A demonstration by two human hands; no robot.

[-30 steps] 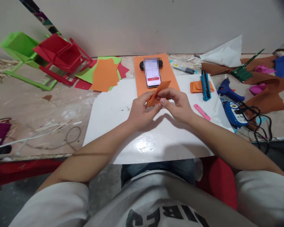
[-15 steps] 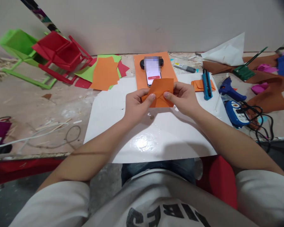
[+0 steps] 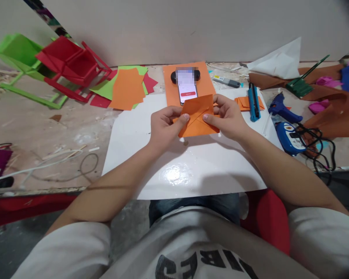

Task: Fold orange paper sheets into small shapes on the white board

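Between my two hands is a folded piece of orange paper (image 3: 198, 122), raised above the white board (image 3: 174, 166). Crossing fold lines show on its near face, and one flap stands up at the back. My left hand (image 3: 168, 124) pinches its left side, thumb on the near face. My right hand (image 3: 227, 118) grips the right side the same way, with fingers partly hidden behind the paper. Just beyond the paper, a phone (image 3: 187, 87) leans against a black object (image 3: 173, 77) on an orange sheet (image 3: 170, 91).
At the right lie small folded orange papers (image 3: 241, 102), a blue cutter (image 3: 254, 102), a blue glue gun (image 3: 283, 110) and a blue corded device (image 3: 289, 139). A grey cutter (image 3: 227, 81) lies behind. Leftward are coloured sheets (image 3: 127, 89) and red (image 3: 72, 64) and green (image 3: 23, 58) model chairs.
The orange paper has opened out a little, its lower part now wider and its lower edge nearer to me. Both hands keep their hold, slightly farther apart.
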